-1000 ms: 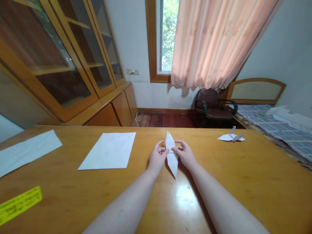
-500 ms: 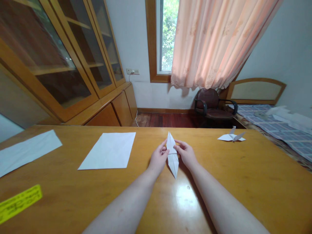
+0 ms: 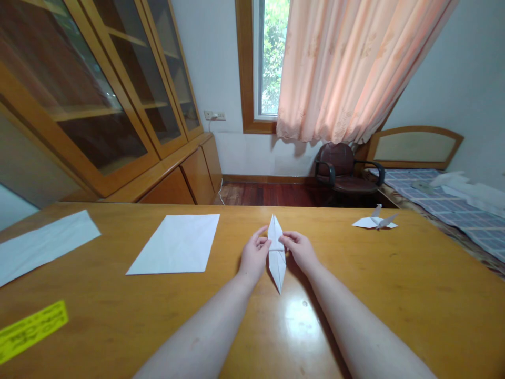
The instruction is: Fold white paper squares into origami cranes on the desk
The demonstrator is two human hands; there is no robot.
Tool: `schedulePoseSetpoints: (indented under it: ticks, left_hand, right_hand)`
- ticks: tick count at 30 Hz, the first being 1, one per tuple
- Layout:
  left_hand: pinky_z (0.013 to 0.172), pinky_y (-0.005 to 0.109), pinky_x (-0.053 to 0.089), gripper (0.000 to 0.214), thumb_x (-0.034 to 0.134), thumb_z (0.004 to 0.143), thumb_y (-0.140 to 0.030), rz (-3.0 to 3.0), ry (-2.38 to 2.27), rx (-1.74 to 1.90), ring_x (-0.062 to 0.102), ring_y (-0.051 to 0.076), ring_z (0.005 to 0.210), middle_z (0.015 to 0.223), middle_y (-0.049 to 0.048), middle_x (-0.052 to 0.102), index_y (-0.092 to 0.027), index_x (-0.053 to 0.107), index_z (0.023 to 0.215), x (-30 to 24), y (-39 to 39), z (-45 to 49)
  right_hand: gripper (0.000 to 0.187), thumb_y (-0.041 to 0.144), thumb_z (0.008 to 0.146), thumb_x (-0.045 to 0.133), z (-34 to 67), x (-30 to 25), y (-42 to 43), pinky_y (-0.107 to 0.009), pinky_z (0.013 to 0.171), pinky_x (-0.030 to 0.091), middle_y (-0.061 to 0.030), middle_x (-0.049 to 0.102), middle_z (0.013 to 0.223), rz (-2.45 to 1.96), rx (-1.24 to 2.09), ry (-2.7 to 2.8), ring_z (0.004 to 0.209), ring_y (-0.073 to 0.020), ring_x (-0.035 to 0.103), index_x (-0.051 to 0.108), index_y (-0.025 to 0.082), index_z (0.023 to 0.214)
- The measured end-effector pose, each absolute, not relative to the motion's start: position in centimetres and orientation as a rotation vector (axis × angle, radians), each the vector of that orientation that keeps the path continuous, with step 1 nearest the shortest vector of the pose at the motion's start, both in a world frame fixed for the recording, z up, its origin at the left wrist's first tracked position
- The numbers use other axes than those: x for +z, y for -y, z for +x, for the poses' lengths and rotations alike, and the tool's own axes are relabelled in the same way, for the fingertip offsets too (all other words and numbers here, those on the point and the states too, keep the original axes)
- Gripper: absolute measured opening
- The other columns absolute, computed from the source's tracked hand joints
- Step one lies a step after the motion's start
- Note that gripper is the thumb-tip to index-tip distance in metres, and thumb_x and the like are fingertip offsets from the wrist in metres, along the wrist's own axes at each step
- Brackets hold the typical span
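A narrow, diamond-shaped piece of folded white paper (image 3: 276, 263) is held just above the wooden table (image 3: 394, 295), pointed ends toward and away from me. My left hand (image 3: 254, 255) pinches its left edge near the middle. My right hand (image 3: 302, 250) pinches the right edge at the same height. Both hands are closed on the paper, thumbs on top.
A flat white sheet (image 3: 177, 243) lies to the left of my hands. Another white sheet (image 3: 43, 245) lies at the far left edge, with a yellow label (image 3: 31, 331) nearer me. A finished paper crane (image 3: 375, 221) sits at the back right. Beyond the table stand a chair (image 3: 343, 168), a bed (image 3: 453, 205) and a glass-fronted cabinet (image 3: 98, 100).
The folded paper has shifted slightly left and straightened between my fingers. My hands have stayed in nearly the same place, fingers adjusting their pinch.
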State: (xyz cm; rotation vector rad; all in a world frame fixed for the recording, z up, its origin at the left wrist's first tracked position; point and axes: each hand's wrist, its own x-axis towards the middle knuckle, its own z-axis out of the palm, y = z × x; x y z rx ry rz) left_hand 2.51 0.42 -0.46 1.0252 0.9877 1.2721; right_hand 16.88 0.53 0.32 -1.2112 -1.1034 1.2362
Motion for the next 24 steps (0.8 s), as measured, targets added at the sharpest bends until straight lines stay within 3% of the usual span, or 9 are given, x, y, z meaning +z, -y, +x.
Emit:
schedulePoseSetpoints:
  ticks: [3,7,13,18,22,24]
  left_hand:
    - [0.065,0.024,0.049,0.032,0.067,0.071,-0.026,1.045,-1.036,1.281,0.064,0.013,0.068,0.074,-0.0006,0.065,-0.018,0.053,0.099,-0.6,-0.5,2.4]
    - [0.069,0.023,0.049,0.018,0.068,0.07,-0.025,1.126,-1.091,1.321,0.064,0.013,0.073,0.074,0.0001,0.064,-0.017,0.055,0.079,-0.8,-0.7,2.5]
    - [0.073,0.028,0.051,0.014,0.063,0.075,-0.022,1.233,-1.144,1.21,0.065,0.016,0.077,0.085,0.0053,0.068,-0.016,0.063,0.088,-1.2,-0.7,2.6]
    - [0.08,0.03,0.051,0.017,0.062,0.074,-0.016,1.498,-1.233,1.188,0.061,0.017,0.093,0.104,0.0085,0.064,-0.017,0.069,0.091,-1.1,-0.5,2.3]
    - [0.078,0.032,0.05,0.021,0.061,0.077,-0.019,1.709,-1.294,1.097,0.06,0.016,0.081,0.093,0.0058,0.066,-0.02,0.071,0.096,-0.6,-0.3,2.1]
    - [0.083,0.033,0.049,0.023,0.058,0.08,-0.022,1.76,-1.271,1.071,0.061,0.017,0.086,0.094,0.0056,0.067,-0.02,0.07,0.098,-0.3,-0.1,2.1]
  right_hand:
    - [0.03,0.043,0.061,0.07,16.9,0.9,-0.3,-0.026,0.054,0.04,-0.0004,0.059,0.056,-1.251,1.2,1.135,0.052,-0.012,0.051,0.065,0.015,0.068]
    - [0.028,0.043,0.061,0.069,17.0,1.2,-0.2,-0.026,0.053,0.04,0.0005,0.057,0.053,-1.259,1.163,1.162,0.052,-0.012,0.05,0.062,0.016,0.062]
    - [0.027,0.042,0.061,0.07,17.1,0.7,-0.3,-0.025,0.053,0.04,0.002,0.055,0.052,-1.237,1.152,1.152,0.051,-0.0113,0.049,0.06,0.017,0.062]
    - [0.029,0.042,0.06,0.072,17.0,0.3,-0.4,-0.024,0.052,0.04,0.0023,0.056,0.053,-1.187,1.201,1.119,0.05,-0.0111,0.05,0.057,0.018,0.064]
    - [0.031,0.043,0.06,0.073,16.9,0.1,-0.5,-0.024,0.051,0.041,0.0022,0.057,0.054,-1.165,1.223,1.112,0.05,-0.0107,0.051,0.056,0.018,0.065]
    - [0.032,0.044,0.059,0.074,16.9,0.0,-0.6,-0.024,0.052,0.042,0.0017,0.058,0.055,-1.158,1.24,1.1,0.05,-0.011,0.052,0.055,0.018,0.065]
